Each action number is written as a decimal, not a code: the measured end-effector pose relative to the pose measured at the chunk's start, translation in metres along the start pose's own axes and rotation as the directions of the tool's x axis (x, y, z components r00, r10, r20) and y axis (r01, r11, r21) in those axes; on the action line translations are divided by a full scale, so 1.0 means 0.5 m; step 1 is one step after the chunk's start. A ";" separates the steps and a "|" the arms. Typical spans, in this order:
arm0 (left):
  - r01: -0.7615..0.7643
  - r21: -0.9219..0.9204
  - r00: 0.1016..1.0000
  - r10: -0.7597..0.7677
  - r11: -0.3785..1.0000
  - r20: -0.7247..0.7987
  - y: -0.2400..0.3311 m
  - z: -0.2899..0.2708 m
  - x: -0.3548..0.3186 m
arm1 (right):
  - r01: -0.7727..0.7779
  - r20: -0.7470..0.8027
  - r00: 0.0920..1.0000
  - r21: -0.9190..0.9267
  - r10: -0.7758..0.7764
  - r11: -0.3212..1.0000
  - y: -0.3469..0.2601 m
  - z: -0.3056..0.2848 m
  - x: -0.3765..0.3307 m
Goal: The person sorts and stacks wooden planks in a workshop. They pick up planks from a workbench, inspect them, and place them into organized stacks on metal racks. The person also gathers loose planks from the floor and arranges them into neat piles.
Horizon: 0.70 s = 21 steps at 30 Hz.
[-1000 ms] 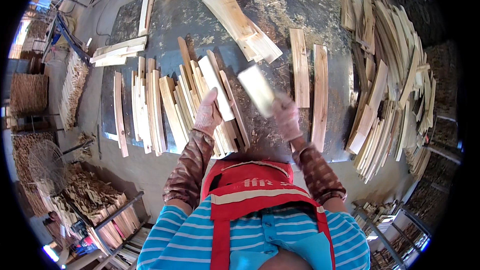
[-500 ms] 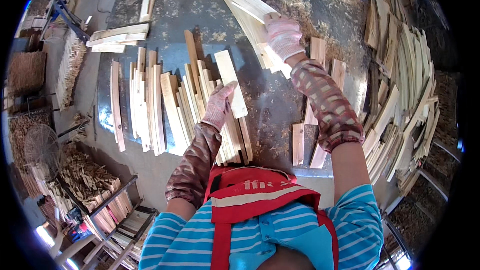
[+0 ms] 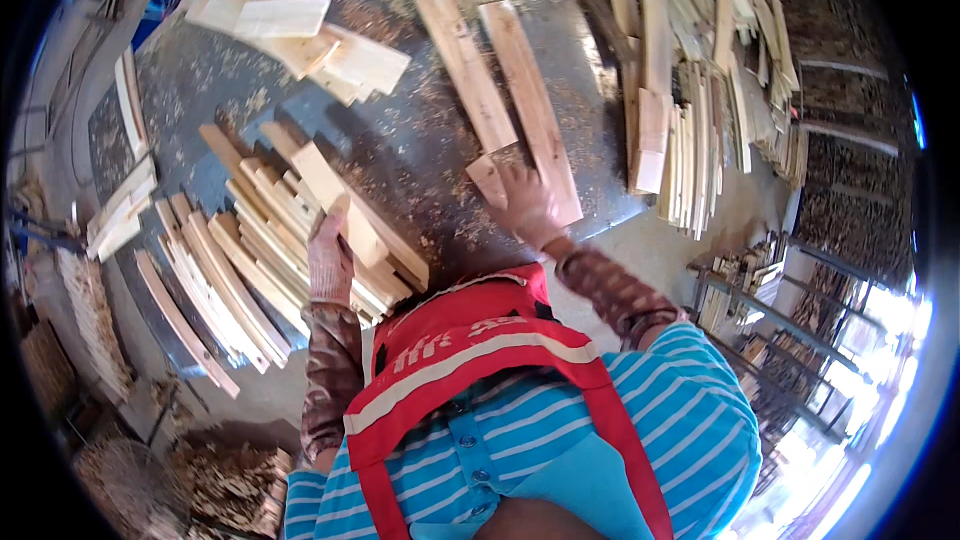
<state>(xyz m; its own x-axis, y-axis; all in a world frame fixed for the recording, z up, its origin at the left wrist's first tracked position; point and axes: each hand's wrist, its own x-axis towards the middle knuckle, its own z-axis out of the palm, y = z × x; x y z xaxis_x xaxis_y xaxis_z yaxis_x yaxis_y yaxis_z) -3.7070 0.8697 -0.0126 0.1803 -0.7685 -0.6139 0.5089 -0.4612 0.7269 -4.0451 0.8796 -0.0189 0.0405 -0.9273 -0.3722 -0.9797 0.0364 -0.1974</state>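
**Left fingers (image 3: 340,210) pinching a pale board (image 3: 320,176), right fingers (image 3: 514,184) over a short block (image 3: 484,178)**

Your left hand (image 3: 331,265), in a knitted glove, has its thumb against the pale board; your other fingers there are partly hidden. Your right hand (image 3: 527,208) lies low over the short block, and you cannot tell whether its fingers pinch the wood or only rest on it.

From the left, you have a small stack of boards (image 3: 122,210) at the edge of the dark worktop (image 3: 420,165). Nearer you, a lone strip (image 3: 182,325) lies beside a row of narrow strips (image 3: 233,275). The pale board sits over that row's right end. On the far side, a fanned pile (image 3: 365,62) carries a whitish board (image 3: 283,17). Right of it, two long boards (image 3: 462,65) lie side by side, with your short block just at the left one's near end. Farther right is a large heap of boards (image 3: 656,120).
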 end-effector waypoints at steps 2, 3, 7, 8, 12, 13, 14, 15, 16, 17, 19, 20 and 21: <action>0.077 0.067 0.997 -0.079 0.995 0.022 -0.026 0.012 -0.024 | -0.077 0.120 0.989 -0.071 0.085 0.995 0.030 0.073 -0.083; 0.148 0.112 0.984 -0.157 0.983 0.080 -0.040 0.024 -0.028 | -0.117 0.112 0.986 -0.071 0.125 0.991 0.056 0.148 -0.101; 0.189 0.126 0.966 -0.207 0.974 0.153 -0.115 0.088 -0.066 | -0.189 0.085 0.981 0.581 0.172 0.791 -0.011 0.014 -0.090; 0.201 0.208 0.965 -0.230 0.957 0.126 -0.149 0.088 -0.056 | -0.167 0.064 0.983 0.678 0.170 0.716 -0.029 0.005 -0.089; 0.180 0.171 0.940 -0.221 0.969 0.261 -0.193 0.204 -0.100 | -0.063 -0.001 0.996 0.695 0.089 0.716 -0.096 -0.062 -0.130; 0.272 0.173 0.923 -0.308 0.947 0.230 -0.190 0.228 -0.107 | -0.072 -0.035 0.991 0.672 0.128 0.737 -0.099 -0.058 -0.138; 0.257 0.219 0.897 -0.316 0.941 0.307 -0.184 0.246 -0.120 | -0.017 -0.094 0.990 0.666 0.107 0.746 -0.090 -0.057 -0.148; 0.234 0.255 0.869 -0.319 0.938 0.377 -0.173 0.268 -0.140 | 0.045 -0.153 0.985 0.655 0.074 0.754 -0.082 -0.056 -0.156; 0.252 0.284 0.844 -0.354 0.925 0.404 -0.173 0.278 -0.139 | 0.109 -0.211 0.977 0.638 0.037 0.762 -0.071 -0.056 -0.160; 0.268 0.311 0.818 -0.386 0.912 0.427 -0.171 0.286 -0.133 | 0.137 -0.204 0.979 0.665 0.002 0.734 -0.057 -0.058 -0.162; 0.304 0.342 0.792 -0.435 0.889 0.428 -0.157 0.324 -0.143 | 0.200 -0.202 0.976 0.715 -0.076 0.670 -0.023 -0.065 -0.155; 0.330 0.350 0.791 -0.459 0.877 0.405 -0.140 0.350 -0.161 | 0.227 -0.226 0.971 0.758 -0.081 0.611 -0.003 -0.056 -0.148; 0.351 0.349 0.795 -0.473 0.869 0.379 -0.131 0.371 -0.174 | 0.235 -0.232 0.969 0.779 -0.081 0.581 0.021 -0.067 -0.140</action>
<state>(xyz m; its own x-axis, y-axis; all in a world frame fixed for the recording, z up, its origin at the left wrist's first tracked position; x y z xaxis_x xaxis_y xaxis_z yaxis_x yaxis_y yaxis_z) -3.9122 0.8844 0.0502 -0.4164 -0.5610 -0.7155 0.2121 -0.8252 0.5235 -4.0647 0.9323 0.0353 0.0726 -0.9883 -0.1343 -0.4070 0.0936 -0.9086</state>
